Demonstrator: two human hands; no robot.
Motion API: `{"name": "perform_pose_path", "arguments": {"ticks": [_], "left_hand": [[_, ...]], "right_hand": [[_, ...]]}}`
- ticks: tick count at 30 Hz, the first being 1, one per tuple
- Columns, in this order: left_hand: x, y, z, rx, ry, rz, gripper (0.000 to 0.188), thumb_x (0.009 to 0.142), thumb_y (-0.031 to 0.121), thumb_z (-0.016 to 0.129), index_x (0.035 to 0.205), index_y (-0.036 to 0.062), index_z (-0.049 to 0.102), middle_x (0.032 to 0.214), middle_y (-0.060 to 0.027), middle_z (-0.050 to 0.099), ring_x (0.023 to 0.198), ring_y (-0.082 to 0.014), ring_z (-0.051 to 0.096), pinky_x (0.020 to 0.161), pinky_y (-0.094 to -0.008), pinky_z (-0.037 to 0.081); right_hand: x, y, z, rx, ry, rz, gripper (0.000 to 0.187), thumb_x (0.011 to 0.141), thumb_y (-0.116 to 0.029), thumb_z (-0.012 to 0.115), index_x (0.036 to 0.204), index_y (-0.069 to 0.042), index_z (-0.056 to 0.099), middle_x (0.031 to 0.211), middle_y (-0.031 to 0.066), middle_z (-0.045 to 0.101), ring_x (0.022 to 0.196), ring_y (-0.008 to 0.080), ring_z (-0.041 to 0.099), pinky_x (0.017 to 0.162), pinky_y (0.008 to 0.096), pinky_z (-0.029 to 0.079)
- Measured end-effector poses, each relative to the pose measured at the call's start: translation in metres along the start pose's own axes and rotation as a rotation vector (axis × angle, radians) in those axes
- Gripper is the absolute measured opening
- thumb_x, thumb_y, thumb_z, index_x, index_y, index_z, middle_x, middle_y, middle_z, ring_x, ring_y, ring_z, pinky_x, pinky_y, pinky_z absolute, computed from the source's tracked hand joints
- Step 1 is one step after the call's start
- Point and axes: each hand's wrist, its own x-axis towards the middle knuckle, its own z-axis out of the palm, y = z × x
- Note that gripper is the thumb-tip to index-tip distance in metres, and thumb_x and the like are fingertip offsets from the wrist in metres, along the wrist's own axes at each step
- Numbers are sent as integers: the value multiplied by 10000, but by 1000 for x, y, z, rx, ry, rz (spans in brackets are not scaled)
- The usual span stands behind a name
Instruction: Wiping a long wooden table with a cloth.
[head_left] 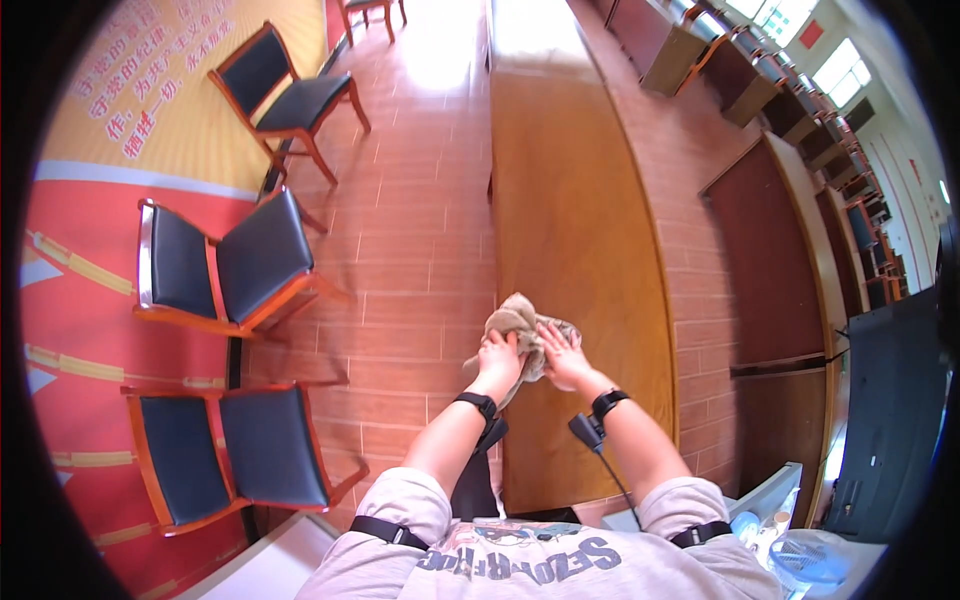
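A beige, patterned cloth (514, 312) is bunched up over the left edge of a long brown wooden table (580, 220). My left hand (499, 360) grips the near left side of it, fingers curled into the folds. From the right, my right hand (563, 362) holds the same cloth, its fingers lying along the fabric and the thumb side hidden. Both hands are close together over the table, and part of the cloth hangs down beside my left wrist.
Dark-cushioned wooden chairs (262, 258) line the left side by a red and yellow wall panel (100, 300). To the right stand more brown desks (775, 250) and a large black screen (890, 430). A clear blue-tinted basket (810, 555) sits at the lower right.
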Motion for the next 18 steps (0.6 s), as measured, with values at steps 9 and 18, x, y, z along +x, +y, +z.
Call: {"name": "perform_pose_path", "arguments": {"ticks": [9, 18], "left_hand": [[-151, -3, 21, 270, -120, 266, 545, 816, 343, 540, 1154, -72, 437, 1073, -286, 468, 1019, -438, 488, 808, -508, 449], [-191, -7, 5, 87, -262, 388, 485, 770, 363, 629, 1107, 55, 462, 1073, -278, 425, 916, -423, 550, 715, -500, 482]], "right_hand": [[-98, -58, 74, 106, 185, 31, 558, 779, -77, 496, 1324, -161, 411, 1495, 82, 159, 1385, 275, 114, 1062, 602, 97], [-219, -113, 162, 209, 381, 250, 506, 758, -151, 547, 1250, -84, 447, 1474, 105, 212, 1369, 297, 164, 1025, 644, 125]]}}
